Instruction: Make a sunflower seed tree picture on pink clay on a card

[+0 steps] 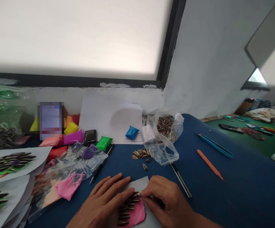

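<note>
At the bottom centre, a patch of pink modelling clay (138, 213) lies on a sheet of white paper (141, 183). Rows of striped sunflower seeds (124, 216) stick out of the clay. My left hand (103, 201) rests flat at the left of the patch, fingers stretched out, partly covering the paper. With thumb and forefinger together, my right hand (167, 198) pinches a sunflower seed at the upper edge of the clay; the fingertips mostly hide it. Beyond the hands lies a small pile of loose seeds (141, 153), with a single seed (144, 167) nearer.
A plastic bag of seeds (165, 123) stands behind the pile. Tweezers (214, 145), an orange tool (210, 164) and a pen (180, 179) lie rightward. Clay packets (73, 136), an opened clay bag (68, 186) and seed-covered sheets (9, 185) crowd the left.
</note>
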`<move>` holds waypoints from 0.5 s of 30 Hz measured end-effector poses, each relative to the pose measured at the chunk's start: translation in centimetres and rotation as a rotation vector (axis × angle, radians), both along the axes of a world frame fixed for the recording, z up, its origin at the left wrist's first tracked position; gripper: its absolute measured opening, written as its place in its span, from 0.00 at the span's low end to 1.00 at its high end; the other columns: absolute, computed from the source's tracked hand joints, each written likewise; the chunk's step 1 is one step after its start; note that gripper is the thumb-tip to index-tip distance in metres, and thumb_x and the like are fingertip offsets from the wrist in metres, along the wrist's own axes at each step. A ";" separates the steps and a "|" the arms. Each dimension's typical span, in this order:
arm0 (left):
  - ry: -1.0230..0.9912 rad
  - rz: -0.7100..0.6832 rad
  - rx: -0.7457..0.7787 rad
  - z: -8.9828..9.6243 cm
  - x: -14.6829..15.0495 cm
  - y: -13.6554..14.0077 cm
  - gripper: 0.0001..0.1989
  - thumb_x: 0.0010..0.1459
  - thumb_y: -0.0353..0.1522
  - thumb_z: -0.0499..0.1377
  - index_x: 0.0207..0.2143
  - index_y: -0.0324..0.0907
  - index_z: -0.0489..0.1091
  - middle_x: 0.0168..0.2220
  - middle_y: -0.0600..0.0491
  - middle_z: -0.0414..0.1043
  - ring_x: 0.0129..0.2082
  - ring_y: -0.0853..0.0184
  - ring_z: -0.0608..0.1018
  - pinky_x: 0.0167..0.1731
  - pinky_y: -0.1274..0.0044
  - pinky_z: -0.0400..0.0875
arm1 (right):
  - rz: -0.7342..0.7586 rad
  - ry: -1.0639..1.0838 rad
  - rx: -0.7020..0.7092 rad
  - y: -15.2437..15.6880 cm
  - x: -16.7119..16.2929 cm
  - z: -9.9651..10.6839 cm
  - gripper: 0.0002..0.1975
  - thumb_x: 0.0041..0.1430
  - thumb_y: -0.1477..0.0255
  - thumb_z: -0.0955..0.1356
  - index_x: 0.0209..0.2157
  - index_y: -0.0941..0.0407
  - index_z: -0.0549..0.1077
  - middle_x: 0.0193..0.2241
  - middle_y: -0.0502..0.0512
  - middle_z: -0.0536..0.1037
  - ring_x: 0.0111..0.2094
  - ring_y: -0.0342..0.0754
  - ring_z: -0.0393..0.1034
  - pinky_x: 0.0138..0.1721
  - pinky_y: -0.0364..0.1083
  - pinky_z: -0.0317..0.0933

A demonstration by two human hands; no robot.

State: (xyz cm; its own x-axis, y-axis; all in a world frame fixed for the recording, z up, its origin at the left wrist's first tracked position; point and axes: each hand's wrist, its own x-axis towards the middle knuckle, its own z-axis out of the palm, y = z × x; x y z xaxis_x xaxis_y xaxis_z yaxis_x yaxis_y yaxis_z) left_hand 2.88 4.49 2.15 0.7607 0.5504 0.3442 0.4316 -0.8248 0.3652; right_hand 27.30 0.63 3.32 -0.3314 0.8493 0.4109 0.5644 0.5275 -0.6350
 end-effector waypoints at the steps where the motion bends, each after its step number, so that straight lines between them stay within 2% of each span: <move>1: -0.005 -0.007 -0.005 0.1 0.0 0.0 0.29 0.66 0.52 0.53 0.66 0.55 0.58 0.65 0.52 0.65 0.63 0.51 0.68 0.60 0.59 0.65 | 0.002 -0.009 0.011 0.0 0.0 0.0 0.09 0.63 0.79 0.65 0.32 0.56 0.76 0.26 0.52 0.75 0.29 0.46 0.69 0.31 0.43 0.59; 6: 0.013 -0.016 0.016 0.1 -0.1 0.1 0.29 0.69 0.54 0.46 0.65 0.53 0.61 0.66 0.52 0.64 0.64 0.53 0.67 0.59 0.61 0.67 | 0.007 -0.052 0.063 0.0 -0.1 0.0 0.09 0.62 0.80 0.65 0.31 0.58 0.76 0.25 0.52 0.73 0.27 0.45 0.68 0.30 0.42 0.57; 15: 0.029 0.003 0.049 -1.8 -0.2 0.7 0.26 0.68 0.49 0.55 0.65 0.56 0.61 0.65 0.53 0.65 0.62 0.52 0.70 0.59 0.59 0.68 | 0.010 -0.049 0.072 0.2 -0.3 -0.3 0.09 0.60 0.81 0.65 0.29 0.57 0.73 0.25 0.51 0.72 0.28 0.45 0.67 0.29 0.42 0.56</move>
